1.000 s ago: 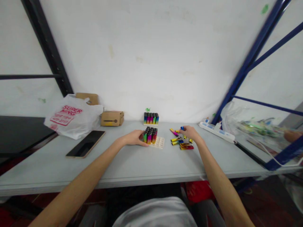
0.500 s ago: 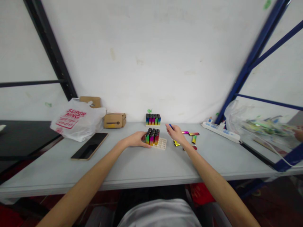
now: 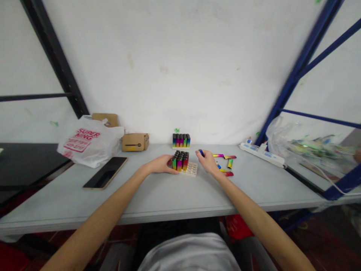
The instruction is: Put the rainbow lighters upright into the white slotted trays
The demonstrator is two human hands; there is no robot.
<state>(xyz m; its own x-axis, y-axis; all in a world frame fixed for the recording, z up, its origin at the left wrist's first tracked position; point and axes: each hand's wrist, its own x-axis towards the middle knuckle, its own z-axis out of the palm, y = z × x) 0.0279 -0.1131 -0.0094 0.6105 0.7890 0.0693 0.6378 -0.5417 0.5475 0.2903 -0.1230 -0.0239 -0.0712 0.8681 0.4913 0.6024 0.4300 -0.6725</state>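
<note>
A white tray [image 3: 192, 170] on the grey table [image 3: 169, 195] holds several upright rainbow-coloured lighters [image 3: 179, 160]. My left hand [image 3: 160, 164] rests against the tray's left side, its fingers curled on it. My right hand [image 3: 207, 161] hovers just right of the tray, pinching a blue-tipped lighter [image 3: 200, 152]. Several loose lighters [image 3: 225, 162] lie flat on the table to the right of that hand.
A second row of upright lighters [image 3: 181, 140] stands by the wall. A phone [image 3: 105, 172], a white plastic bag [image 3: 87, 140] and a small cardboard box [image 3: 134, 142] lie at the left. A power strip [image 3: 261, 153] and a blue rack with a clear bag [image 3: 304, 146] are at the right.
My right hand picked a lighter from the loose pile and carried it left to the tray's right edge. My left hand stayed on the tray.
</note>
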